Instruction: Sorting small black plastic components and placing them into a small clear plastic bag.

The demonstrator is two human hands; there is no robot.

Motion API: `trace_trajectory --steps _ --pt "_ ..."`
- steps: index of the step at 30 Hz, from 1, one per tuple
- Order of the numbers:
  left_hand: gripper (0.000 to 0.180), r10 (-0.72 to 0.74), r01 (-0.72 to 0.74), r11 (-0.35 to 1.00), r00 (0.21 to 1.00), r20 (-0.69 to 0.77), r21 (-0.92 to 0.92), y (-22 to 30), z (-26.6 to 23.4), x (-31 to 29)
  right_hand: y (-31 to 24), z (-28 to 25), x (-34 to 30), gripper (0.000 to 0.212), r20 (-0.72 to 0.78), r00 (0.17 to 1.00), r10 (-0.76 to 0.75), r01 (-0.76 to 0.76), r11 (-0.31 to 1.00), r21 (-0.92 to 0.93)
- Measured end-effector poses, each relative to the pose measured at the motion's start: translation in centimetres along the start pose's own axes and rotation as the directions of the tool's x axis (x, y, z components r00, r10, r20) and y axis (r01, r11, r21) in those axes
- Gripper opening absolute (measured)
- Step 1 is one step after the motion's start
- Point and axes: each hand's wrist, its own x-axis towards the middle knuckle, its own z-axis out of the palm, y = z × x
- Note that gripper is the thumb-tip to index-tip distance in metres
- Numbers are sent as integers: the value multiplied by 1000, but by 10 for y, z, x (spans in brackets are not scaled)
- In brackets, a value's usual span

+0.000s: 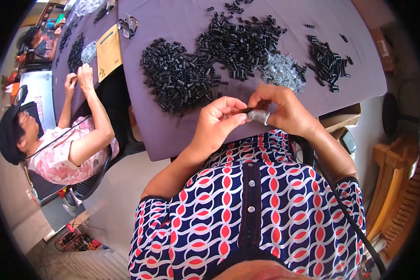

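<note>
My left hand (pixel 219 122) and my right hand (pixel 284 109) meet just over the table's near edge. Between their fingertips is a small black cylindrical piece (pixel 248 110), partly hidden by the fingers. A silvery wrap (pixel 259 116) appears to cover my right thumb. Beyond my left hand lies a large heap of small black cylinders (pixel 175 74), joined to another black heap (pixel 240 42) farther off. Just past my right hand is a pile of small clear, shiny parts (pixel 283 72). A smaller heap of black pieces (pixel 330 60) sits to its right.
A purple-grey cloth covers the table (pixel 324 108). Glasses (pixel 128 25) and a yellow envelope (pixel 109 53) lie at the left. A co-worker (pixel 70 144) sits there, hands raised near more small parts. A wooden chair (pixel 396 182) stands at the right.
</note>
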Motion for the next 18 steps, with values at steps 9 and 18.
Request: trace_trajectory --steps 9,18 --pt "22 -168 169 986 982 91 -9 1 -15 -8 -6 10 -3 36 55 969 -242 248 941 -230" --pt "22 -192 212 967 971 142 -141 -5 -41 -11 -11 23 19 34 98 969 -225 240 952 -190"
